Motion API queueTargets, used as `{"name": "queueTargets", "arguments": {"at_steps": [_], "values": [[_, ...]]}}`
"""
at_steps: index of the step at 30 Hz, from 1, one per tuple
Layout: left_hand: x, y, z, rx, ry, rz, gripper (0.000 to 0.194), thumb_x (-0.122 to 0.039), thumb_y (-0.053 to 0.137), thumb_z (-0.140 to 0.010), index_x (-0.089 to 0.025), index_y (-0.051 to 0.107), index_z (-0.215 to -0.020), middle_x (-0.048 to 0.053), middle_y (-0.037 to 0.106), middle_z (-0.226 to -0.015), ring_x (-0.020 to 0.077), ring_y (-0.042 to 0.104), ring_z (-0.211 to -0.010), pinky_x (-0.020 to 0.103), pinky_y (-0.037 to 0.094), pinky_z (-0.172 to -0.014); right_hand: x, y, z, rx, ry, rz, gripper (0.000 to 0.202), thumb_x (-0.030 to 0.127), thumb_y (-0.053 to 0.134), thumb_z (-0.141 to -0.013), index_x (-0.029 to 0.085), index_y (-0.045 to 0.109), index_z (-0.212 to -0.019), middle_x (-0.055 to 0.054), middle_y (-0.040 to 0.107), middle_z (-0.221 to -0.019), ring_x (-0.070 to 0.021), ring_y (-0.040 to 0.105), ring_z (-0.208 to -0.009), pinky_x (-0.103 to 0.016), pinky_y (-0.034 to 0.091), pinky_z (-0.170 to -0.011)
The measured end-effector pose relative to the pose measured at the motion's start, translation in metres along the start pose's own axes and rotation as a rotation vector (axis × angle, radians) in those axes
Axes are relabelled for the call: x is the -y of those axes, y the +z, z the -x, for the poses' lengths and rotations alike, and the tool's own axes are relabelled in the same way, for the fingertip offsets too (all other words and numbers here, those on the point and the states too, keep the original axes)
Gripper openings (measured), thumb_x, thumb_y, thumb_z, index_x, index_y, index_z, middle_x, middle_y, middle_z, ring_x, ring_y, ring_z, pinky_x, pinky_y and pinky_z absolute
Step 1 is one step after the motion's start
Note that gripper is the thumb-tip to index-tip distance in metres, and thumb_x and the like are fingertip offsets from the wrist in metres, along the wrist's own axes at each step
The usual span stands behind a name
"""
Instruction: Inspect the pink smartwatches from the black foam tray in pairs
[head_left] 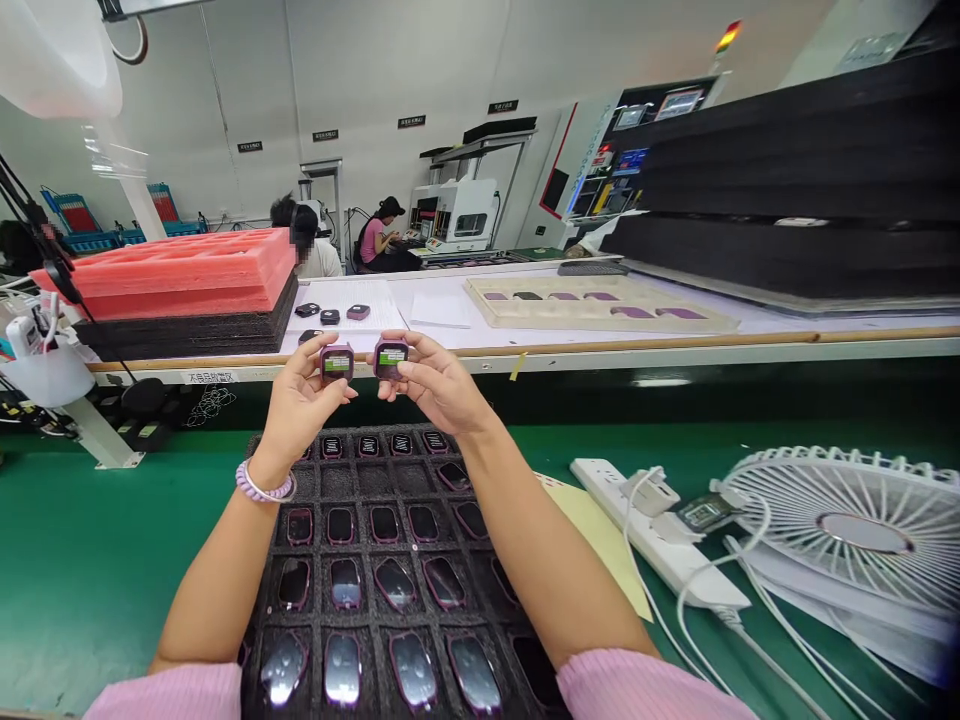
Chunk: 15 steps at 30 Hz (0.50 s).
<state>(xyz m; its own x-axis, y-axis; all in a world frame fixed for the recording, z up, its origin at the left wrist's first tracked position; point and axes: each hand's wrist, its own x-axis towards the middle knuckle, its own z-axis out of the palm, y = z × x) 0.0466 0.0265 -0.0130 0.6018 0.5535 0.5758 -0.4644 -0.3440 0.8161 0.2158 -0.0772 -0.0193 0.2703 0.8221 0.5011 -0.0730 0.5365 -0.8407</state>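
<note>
My left hand (306,395) is closed on a purple-framed smartwatch body (337,364), its screen lit with green and white. Beside it, my right hand (439,382) grips a second smartwatch body (389,360) with a similar lit screen. Both are held upright and side by side, a small gap between them, above the far end of a black foam tray (319,485). Rows of purple-framed watch bodies fill many of the tray's pockets. The far row shows white marks on its screens; the nearer ones are dark or reflective. My forearms hide parts of the tray.
On the raised shelf are a red foam stack (255,275), loose watch bodies (330,316), a cream tray (495,308) and black foam stacks (780,180). A power strip (675,555) with cables, a yellow sheet (592,520) and a white fan (862,530) lie right. Co-workers sit beyond.
</note>
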Motion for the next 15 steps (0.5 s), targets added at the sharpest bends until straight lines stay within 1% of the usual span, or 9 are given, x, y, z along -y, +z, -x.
{"name": "queueTargets", "arguments": {"at_steps": [2,4,9,11,15], "values": [[0.0012,0.0004,-0.0005,-0.001,-0.002,0.0,0.053,-0.028,0.08,-0.078,-0.021,0.059,-0.126,0.005,0.066,-0.103,0.0124,0.068,-0.07,0.023,0.06,-0.066,-0.002,-0.0009,0.0003,-0.012,0.004,0.002,0.055,0.044,0.084,-0.075,0.022,0.058,-0.118,-0.004,0.069,-0.093,-0.0173,0.064,-0.062,-0.031,0.053,-0.06],[0.0018,0.0008,-0.0015,-0.005,0.0,0.007,0.051,-0.029,0.08,-0.078,-0.021,0.059,-0.123,0.005,0.066,-0.102,0.0124,0.068,-0.068,0.022,0.06,-0.063,-0.0028,-0.0019,0.0004,-0.019,0.006,-0.001,0.056,0.043,0.085,-0.074,0.022,0.058,-0.118,-0.003,0.069,-0.094,-0.0171,0.064,-0.061,-0.031,0.053,-0.06],[0.0044,0.001,-0.0021,-0.028,-0.006,0.022,0.044,-0.029,0.081,-0.078,-0.02,0.06,-0.116,0.002,0.066,-0.094,0.011,0.067,-0.062,0.019,0.057,-0.057,-0.0026,-0.0026,0.0018,-0.005,0.013,-0.009,0.052,0.034,0.082,-0.072,0.022,0.059,-0.117,-0.004,0.07,-0.097,-0.0176,0.065,-0.063,-0.031,0.052,-0.061],[0.005,0.001,-0.0019,-0.033,-0.005,0.022,0.042,-0.03,0.08,-0.079,-0.019,0.061,-0.114,0.002,0.066,-0.092,0.0104,0.067,-0.06,0.018,0.056,-0.055,-0.0031,-0.0022,0.0023,0.001,0.015,-0.011,0.051,0.033,0.081,-0.072,0.022,0.06,-0.117,-0.005,0.071,-0.098,-0.0171,0.065,-0.063,-0.03,0.051,-0.06],[0.0037,0.0009,-0.0015,-0.021,-0.018,0.023,0.043,-0.032,0.081,-0.079,-0.02,0.061,-0.115,0.002,0.067,-0.094,0.012,0.069,-0.062,0.019,0.058,-0.057,-0.0054,-0.0015,0.0019,-0.004,0.007,-0.001,0.048,0.038,0.083,-0.076,0.021,0.06,-0.114,-0.005,0.072,-0.096,-0.0159,0.064,-0.06,-0.027,0.048,-0.056]]}}
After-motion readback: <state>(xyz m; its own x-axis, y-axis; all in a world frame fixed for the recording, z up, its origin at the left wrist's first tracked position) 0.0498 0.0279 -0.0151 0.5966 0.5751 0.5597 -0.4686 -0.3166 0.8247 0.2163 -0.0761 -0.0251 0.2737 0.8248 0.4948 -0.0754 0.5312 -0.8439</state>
